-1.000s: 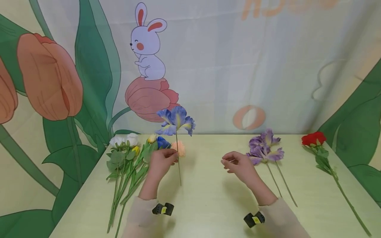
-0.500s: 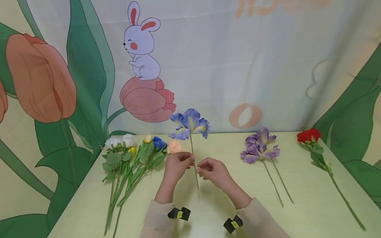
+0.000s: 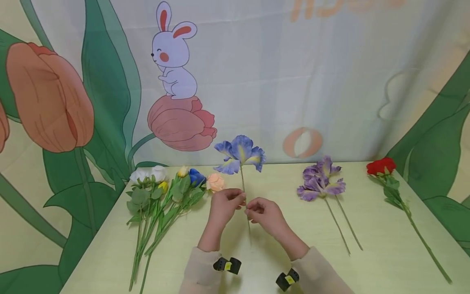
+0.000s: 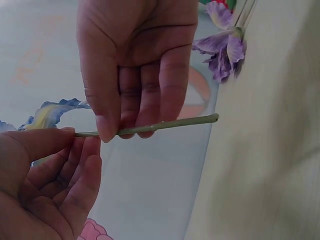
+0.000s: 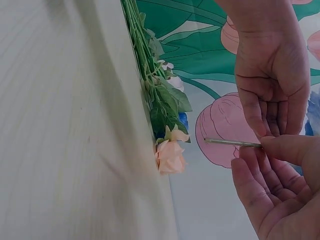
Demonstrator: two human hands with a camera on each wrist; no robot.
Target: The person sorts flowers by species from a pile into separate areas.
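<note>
A blue iris (image 3: 240,153) with pale yellow streaks stands nearly upright above the table in the head view. My left hand (image 3: 225,206) pinches its thin stem between thumb and fingers. Just below, my right hand (image 3: 268,214) pinches the same stem. In the left wrist view the green stem (image 4: 185,121) runs out past the right hand's fingers, its cut end bare. The right wrist view shows both hands close together on the stem (image 5: 225,142), with the blossom mostly cut off at the frame's edge.
Left on the table (image 3: 293,245) lies a bunch with white flowers (image 3: 150,174), a blue flower (image 3: 197,177) and a peach rose (image 3: 215,182). Purple irises (image 3: 319,183) lie to the right, and a red rose (image 3: 382,166) farther right. A printed cloth (image 3: 249,81) hangs behind.
My left hand has carried the blue iris rightward to the middle. My right hand has come in from the right and now pinches the stem too. The other flowers lie as before.
</note>
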